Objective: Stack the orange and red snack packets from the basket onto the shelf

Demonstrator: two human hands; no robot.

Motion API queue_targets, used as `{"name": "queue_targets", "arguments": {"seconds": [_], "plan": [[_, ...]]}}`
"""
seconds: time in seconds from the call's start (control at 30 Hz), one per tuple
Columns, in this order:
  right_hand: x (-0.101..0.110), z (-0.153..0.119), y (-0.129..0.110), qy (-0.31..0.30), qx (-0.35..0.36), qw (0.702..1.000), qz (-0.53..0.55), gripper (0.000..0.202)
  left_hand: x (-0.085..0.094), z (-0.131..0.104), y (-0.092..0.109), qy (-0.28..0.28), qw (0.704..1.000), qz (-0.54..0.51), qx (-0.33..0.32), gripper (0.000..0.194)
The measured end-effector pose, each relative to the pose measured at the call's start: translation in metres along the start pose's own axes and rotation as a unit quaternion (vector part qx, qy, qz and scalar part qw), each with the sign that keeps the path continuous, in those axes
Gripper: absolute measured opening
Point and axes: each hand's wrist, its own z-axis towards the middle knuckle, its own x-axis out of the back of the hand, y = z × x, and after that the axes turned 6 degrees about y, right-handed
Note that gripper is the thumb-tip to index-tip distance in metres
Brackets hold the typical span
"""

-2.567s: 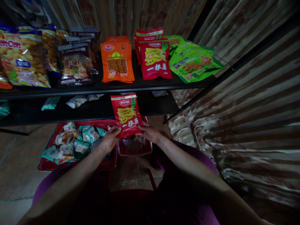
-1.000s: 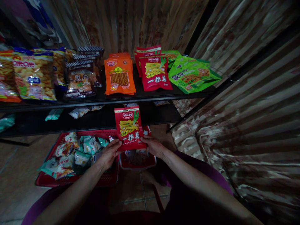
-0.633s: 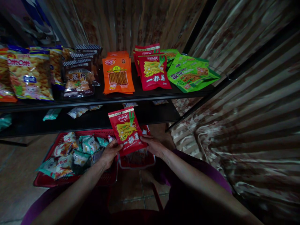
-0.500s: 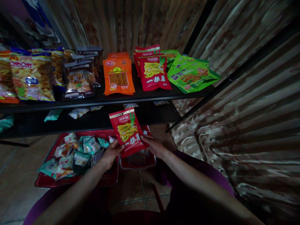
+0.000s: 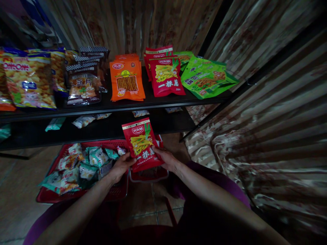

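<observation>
Between my two hands is a red snack bag (image 5: 142, 144) with yellow sticks and a green onion printed on it, its front facing me. My left hand (image 5: 123, 165) grips its lower left edge, thumb on the front. At the lower right edge, my right hand (image 5: 165, 158) holds it with the fingers partly over the print. The bag is above a small red basket (image 5: 150, 178) and hides most of it. To the left, a larger red basket (image 5: 116, 193) contains several small teal and white snack packets (image 5: 88, 170).
A black shelf (image 5: 153, 103) bears red bags (image 5: 167, 76), green bags (image 5: 208, 78), orange bags (image 5: 127, 81), brown bags (image 5: 84, 83) and yellow-blue bags (image 5: 30, 80). Small packets (image 5: 84, 120) lie on the lower shelf (image 5: 163, 126). A patterned curtain (image 5: 255, 112) hangs at right.
The red snack bag has moved slightly to the right and turned a little more upright, with both hands still on it. The view has shifted slightly.
</observation>
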Motion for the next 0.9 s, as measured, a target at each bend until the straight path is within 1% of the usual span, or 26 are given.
{"name": "queue_targets", "arguments": {"seconds": [0.17,0.4,0.53,0.7,0.9], "plan": [[0.000,0.002,0.000,-0.006,-0.014,1.000,0.022,0.032,-0.001,0.001,0.000,0.003,1.000,0.015,-0.018,0.044],[0.003,0.006,0.000,-0.010,-0.020,0.999,0.031,0.034,-0.002,0.001,0.001,-0.005,0.999,-0.039,-0.018,0.040],[0.003,0.005,-0.002,-0.014,-0.018,0.999,0.030,0.032,-0.003,0.002,0.002,0.035,0.998,-0.044,-0.012,0.034],[0.002,0.001,-0.003,-0.021,-0.021,1.000,0.009,0.034,-0.004,0.007,0.006,0.090,0.993,-0.059,-0.039,0.041],[0.000,0.000,-0.001,-0.019,-0.032,0.999,-0.001,0.039,-0.005,0.014,0.012,0.121,0.986,-0.098,-0.065,0.044]]}}
